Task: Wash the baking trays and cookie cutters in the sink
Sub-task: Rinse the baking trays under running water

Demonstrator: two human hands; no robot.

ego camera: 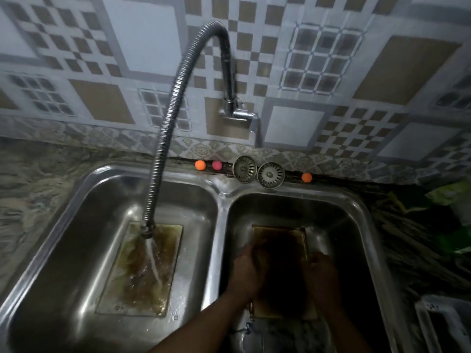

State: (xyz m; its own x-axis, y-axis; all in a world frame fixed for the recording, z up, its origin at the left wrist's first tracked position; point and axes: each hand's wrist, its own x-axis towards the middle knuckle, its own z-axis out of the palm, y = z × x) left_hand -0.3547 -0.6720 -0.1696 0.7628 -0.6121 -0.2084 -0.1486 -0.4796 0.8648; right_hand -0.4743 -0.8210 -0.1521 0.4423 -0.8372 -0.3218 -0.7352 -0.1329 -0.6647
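A double steel sink [221, 200] sits in a marbled counter [30, 179] under a checked tile wall [142, 34]. In the left basin a flat, brown-stained tray [122, 284] lies under water from a ribbed metal hose [168, 118]. A second tray [280, 233] lies flat in the right basin. The left hand [248, 271] is at its left edge and the right hand [321, 273] at its right edge. Dark and blur hide the fingers, so I cannot tell their grip.

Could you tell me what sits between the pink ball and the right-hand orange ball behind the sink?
Two round metal drain strainers stand side by side between the pink ball and that orange ball; the head view shows this.
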